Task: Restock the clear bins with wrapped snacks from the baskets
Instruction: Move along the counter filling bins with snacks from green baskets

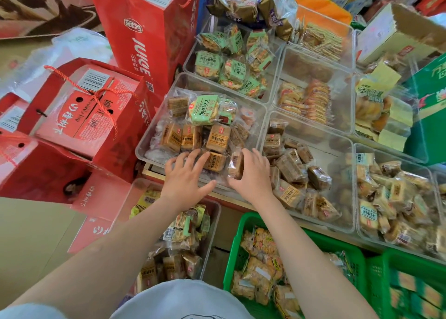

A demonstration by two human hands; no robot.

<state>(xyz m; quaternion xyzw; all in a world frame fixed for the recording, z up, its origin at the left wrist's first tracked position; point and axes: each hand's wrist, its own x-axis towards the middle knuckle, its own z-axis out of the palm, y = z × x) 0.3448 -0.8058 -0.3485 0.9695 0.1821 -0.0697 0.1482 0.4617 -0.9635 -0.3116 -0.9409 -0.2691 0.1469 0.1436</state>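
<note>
Right hand (251, 174) grip grasps a wrapped snack (236, 165) at the near edge of a clear bin (154, 135). Left hand (185, 174), just left of it, lies released, fingers spread on packets inside.

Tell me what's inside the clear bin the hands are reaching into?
The bin holds brown wrapped snacks and one green packet. Lower layers are covered.
</note>
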